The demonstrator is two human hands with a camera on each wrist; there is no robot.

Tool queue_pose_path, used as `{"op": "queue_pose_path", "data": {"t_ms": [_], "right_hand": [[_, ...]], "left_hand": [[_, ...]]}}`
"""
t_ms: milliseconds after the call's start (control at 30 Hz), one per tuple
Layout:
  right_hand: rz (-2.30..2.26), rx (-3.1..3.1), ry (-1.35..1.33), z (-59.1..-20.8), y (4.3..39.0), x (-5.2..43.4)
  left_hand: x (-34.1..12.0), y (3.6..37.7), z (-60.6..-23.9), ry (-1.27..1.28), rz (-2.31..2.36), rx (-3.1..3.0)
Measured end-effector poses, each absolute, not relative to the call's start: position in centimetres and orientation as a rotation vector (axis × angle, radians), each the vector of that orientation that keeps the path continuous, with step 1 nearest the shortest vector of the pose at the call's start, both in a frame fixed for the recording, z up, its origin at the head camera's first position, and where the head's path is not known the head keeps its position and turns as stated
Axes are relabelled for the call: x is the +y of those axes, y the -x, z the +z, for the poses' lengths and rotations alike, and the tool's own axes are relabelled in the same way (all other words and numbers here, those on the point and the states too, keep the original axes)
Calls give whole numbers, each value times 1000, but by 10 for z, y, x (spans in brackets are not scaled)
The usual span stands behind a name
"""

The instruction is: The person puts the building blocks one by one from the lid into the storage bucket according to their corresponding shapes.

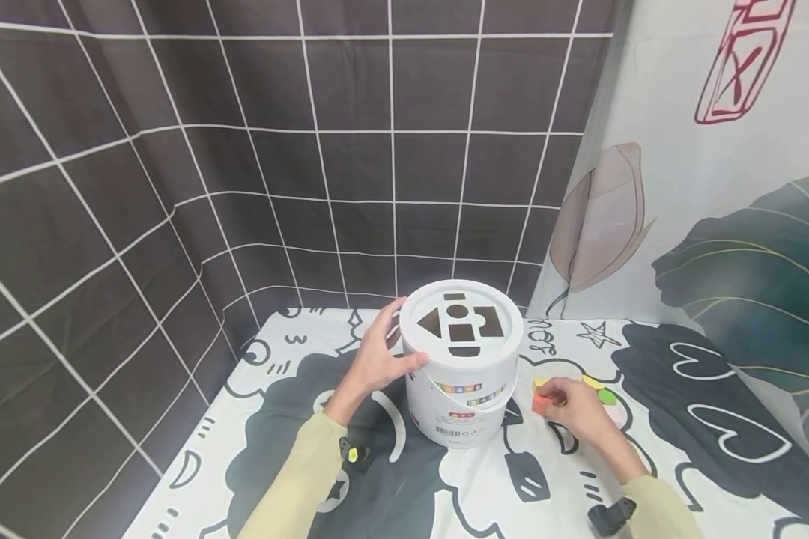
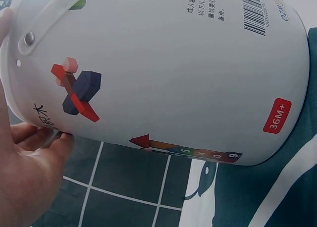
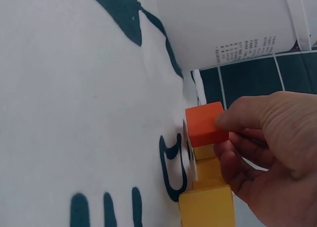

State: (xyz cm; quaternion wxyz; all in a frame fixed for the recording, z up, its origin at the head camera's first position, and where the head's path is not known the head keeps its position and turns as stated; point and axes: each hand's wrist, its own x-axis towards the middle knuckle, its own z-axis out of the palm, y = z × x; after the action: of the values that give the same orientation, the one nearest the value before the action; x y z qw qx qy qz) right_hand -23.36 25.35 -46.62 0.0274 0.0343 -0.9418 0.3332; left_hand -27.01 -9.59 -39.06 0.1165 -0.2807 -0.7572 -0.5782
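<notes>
Left hand (image 1: 377, 358) wraps the side of the white bucket (image 1: 460, 389), thumb at the front just under the lid, fingers round the far side. In the left wrist view the palm and fingers (image 2: 29, 152) lie against the bucket wall (image 2: 163, 73) near the handle rivet.

Right hand (image 1: 575, 408) pinches an orange block (image 1: 541, 405) between thumb and fingers, low over the cloth, just right of the bucket. Right wrist view: the orange block (image 3: 205, 123) is held at the fingertips (image 3: 233, 120), with a yellow block (image 3: 207, 206) directly below it on the cloth; whether the two touch, cannot tell.

Bucket stands upright on the cloth between the hands. Lid (image 1: 461, 323) on, with dark shape cutouts: triangle, circle, square, others. White handle (image 1: 475, 400) hangs down the front. Printed block pictures, a barcode and a red "36M+" tag (image 2: 277, 115) on the wall.

More blocks (image 1: 603, 393) lie behind the right hand, yellow and green, partly hidden.

Table covered by a white cloth (image 1: 647, 464) with black cartoon prints. Dark grid curtain (image 1: 276, 150) behind and to the left; leaf-print sheet (image 1: 735, 247) to the right. Both sleeves pale yellow, each with a black wrist mount.
</notes>
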Motion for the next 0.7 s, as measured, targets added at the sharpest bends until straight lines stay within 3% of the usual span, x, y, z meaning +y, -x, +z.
{"op": "queue_pose_path", "data": {"t_ms": [700], "right_hand": [[1025, -2825, -224, -429, 226, 255]], "left_hand": [[-96, 271, -392, 813, -1686, -2222]]}}
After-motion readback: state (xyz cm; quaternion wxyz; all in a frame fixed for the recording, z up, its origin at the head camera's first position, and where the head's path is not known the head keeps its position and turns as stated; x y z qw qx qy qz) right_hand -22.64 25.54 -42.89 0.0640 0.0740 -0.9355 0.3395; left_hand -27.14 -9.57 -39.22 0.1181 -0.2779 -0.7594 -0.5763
